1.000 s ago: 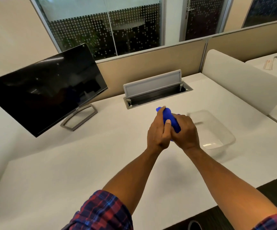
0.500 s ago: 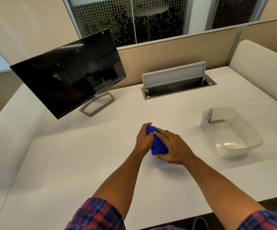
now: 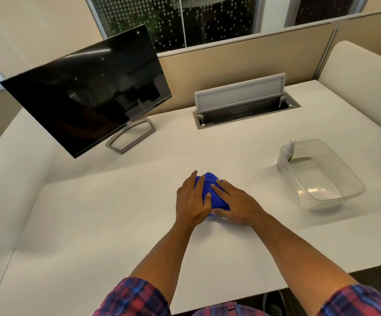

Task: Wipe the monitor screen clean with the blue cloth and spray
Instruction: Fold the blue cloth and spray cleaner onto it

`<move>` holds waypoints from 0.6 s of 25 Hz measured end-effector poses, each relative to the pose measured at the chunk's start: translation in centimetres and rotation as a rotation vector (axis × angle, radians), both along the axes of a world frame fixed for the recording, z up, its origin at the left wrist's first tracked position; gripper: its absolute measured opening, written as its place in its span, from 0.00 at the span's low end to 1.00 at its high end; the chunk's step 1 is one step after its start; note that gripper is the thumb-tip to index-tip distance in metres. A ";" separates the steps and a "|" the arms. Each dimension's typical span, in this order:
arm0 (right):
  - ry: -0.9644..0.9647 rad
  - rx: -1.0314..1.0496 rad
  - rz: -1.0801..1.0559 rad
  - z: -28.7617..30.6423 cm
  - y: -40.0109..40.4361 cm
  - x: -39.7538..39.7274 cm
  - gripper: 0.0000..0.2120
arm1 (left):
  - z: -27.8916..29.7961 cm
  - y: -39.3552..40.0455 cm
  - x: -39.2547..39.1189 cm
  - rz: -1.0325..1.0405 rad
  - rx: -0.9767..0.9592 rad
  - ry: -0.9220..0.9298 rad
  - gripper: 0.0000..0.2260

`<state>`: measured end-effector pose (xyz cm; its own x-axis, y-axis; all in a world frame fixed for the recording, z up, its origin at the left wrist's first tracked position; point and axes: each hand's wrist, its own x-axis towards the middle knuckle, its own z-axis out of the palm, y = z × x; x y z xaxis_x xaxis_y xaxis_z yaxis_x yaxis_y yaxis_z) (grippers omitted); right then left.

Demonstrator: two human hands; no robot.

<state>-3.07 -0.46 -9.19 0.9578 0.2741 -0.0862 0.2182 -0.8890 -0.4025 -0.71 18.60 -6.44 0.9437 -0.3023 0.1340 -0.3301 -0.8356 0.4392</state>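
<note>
Head view: a person in a plaid shirt presses a bunched blue cloth (image 3: 212, 192) onto a white worktop (image 3: 93, 213) just below the middle of the frame. The left hand (image 3: 193, 200) lies over the cloth's left side with fingers spread flat, while the right hand (image 3: 235, 202) covers its right side, fingers laid across the top; both hands hold the cloth between them against the surface. At upper left, well apart from the hands, a dark monitor (image 3: 89, 92) stands tilted on a grey open-frame stand (image 3: 131, 137), its screen switched off and showing faint reflections. At right, a small spray bottle (image 3: 286, 153) leans at the near-left corner of a clear plastic tub (image 3: 326, 179). An open cable hatch (image 3: 244, 106) sits in the worktop at upper centre, before a beige partition (image 3: 242, 58).
</note>
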 end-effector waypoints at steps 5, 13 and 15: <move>0.114 0.097 0.001 0.6 -0.3 -0.2 0.44 | -0.9 -0.4 -0.5 -0.141 0.147 0.086 0.27; -0.788 0.266 -0.482 6.5 -6.9 1.7 0.10 | 3.9 -6.9 1.8 -0.136 -0.068 -0.007 0.23; -0.819 0.312 -0.762 7.7 -9.5 2.4 0.12 | 5.3 -10.6 2.8 -0.167 -0.149 0.018 0.21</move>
<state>-0.66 -9.93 -1.53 0.6215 -0.4974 0.6052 -0.0344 -0.7891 -0.6132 2.11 7.96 -1.12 0.8849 -0.4325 0.1727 -0.4494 -0.6956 0.5606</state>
